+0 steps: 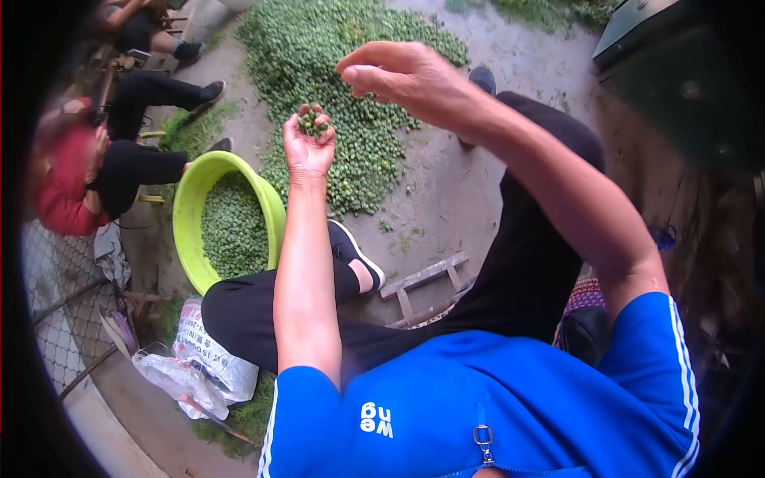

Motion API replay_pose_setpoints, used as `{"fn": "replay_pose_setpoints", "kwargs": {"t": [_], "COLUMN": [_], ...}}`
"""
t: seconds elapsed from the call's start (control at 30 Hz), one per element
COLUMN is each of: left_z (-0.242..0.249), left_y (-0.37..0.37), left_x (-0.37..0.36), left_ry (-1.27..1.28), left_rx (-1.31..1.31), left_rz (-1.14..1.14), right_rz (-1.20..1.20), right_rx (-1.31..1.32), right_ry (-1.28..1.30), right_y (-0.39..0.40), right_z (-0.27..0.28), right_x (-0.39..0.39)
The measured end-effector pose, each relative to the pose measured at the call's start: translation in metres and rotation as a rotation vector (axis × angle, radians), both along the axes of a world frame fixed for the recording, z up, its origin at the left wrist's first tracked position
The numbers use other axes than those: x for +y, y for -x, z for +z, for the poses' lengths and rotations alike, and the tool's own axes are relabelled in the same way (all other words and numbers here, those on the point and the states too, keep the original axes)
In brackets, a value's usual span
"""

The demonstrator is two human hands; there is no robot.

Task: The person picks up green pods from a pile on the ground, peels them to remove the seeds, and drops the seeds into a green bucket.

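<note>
My left hand (309, 150) is turned palm up, its fingers curled around a few small green fruits (314, 123). Their exact kind is too small to tell. To the upper right, my right hand (402, 76) hovers with its fingers loosely bent and the thumb alongside; nothing shows in it. Beneath both hands spreads a large heap of round green fruits (358, 171) on the ground. Left of my left forearm stands a yellow-green tub (188, 231), tilted in view and partly filled with the same kind of fruits (233, 223).
Two seated people are at the left, one in a red top (68, 179). A white printed sack (219, 358) and a wire fence (60, 279) lie lower left. A low wooden frame (426, 279) is between my legs; a dark green box-like object (677, 88) stands upper right.
</note>
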State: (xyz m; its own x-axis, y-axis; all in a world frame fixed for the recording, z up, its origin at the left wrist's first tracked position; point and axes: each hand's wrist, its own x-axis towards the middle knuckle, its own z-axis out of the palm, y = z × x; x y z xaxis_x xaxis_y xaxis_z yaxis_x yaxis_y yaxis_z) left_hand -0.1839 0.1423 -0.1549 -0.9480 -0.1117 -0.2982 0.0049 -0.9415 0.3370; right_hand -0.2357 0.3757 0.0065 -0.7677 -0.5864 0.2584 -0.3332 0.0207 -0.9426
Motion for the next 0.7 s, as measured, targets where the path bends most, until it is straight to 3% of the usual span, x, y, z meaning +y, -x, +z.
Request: {"fn": "replay_pose_setpoints", "kwargs": {"t": [0.17,0.27,0.3,0.37,0.5,0.57,0.6,0.7], "left_z": [0.147,0.183,0.186,0.195,0.204,0.219,0.221,0.227], "left_y": [0.003,-0.005,-0.006,-0.016,-0.023,-0.024,-0.022,-0.027], "left_x": [0.056,0.080,0.092,0.096,0.105,0.109,0.103,0.079], "left_ry": [0.275,0.841,0.942,1.187,1.172,0.919,0.827,1.034], "left_rx": [0.095,0.054,0.111,0.115,0.193,0.280,0.321,0.350], "left_rz": [0.109,0.130,0.235,0.164,0.207,0.272,0.283,0.302], "right_rz": [-0.192,-0.101,-0.117,-0.065,-0.030,0.150,0.119,0.095], "right_rx": [-1.093,-1.401,-1.445,-1.458,-1.462,-1.438,-1.374,-1.343], "right_ry": [0.473,0.973,1.091,1.192,1.250,1.347,1.333,1.296], "right_y": [-0.006,-0.010,-0.022,-0.030,-0.027,-0.023,-0.021,-0.021], "right_z": [-0.006,-0.016,0.000,0.001,0.000,0.006,0.010,0.018], "right_x": [-0.057,-0.085,-0.084,-0.083,-0.080,-0.080,-0.079,-0.069]}}
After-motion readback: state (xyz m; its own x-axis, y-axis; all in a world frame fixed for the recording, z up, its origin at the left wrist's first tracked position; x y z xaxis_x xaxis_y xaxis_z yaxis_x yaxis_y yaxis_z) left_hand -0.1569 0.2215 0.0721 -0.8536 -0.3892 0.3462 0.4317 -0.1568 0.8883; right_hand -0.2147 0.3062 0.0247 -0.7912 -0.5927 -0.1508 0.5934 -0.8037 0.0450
